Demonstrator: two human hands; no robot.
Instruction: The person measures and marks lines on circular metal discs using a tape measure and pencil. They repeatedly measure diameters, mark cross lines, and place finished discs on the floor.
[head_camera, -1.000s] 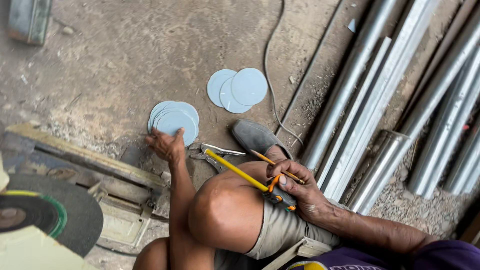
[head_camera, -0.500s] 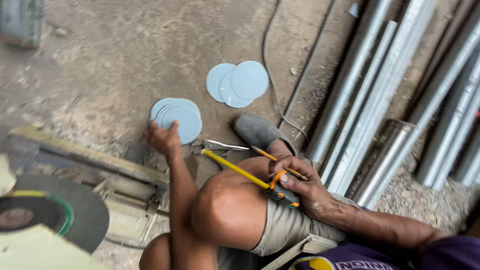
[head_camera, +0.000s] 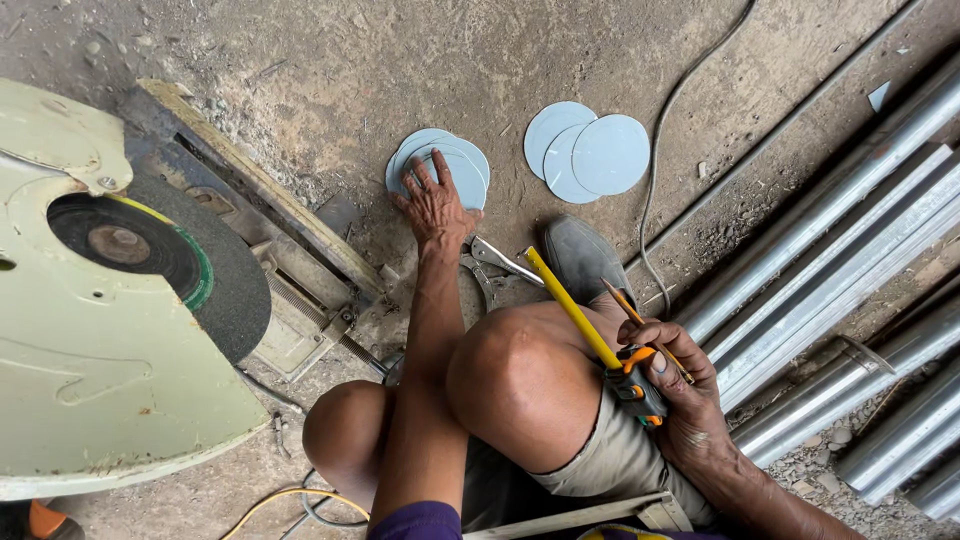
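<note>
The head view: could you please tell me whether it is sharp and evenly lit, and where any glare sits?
The head view is sharp on the left hand and the round discs under it; light is soft, with faint shadows; mild glare streaks the metal pipes; the cut-off saw guard bulges, bent by wide-angle distortion.

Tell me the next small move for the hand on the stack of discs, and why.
Probably pinch the top disc and lift it off. The left hand lies flat on the near stack of pale blue discs, fingers spread, gripping nothing yet. The right hand already holds a tape measure with its yellow blade out, plus a pencil, so a disc seems due for measuring.
</note>
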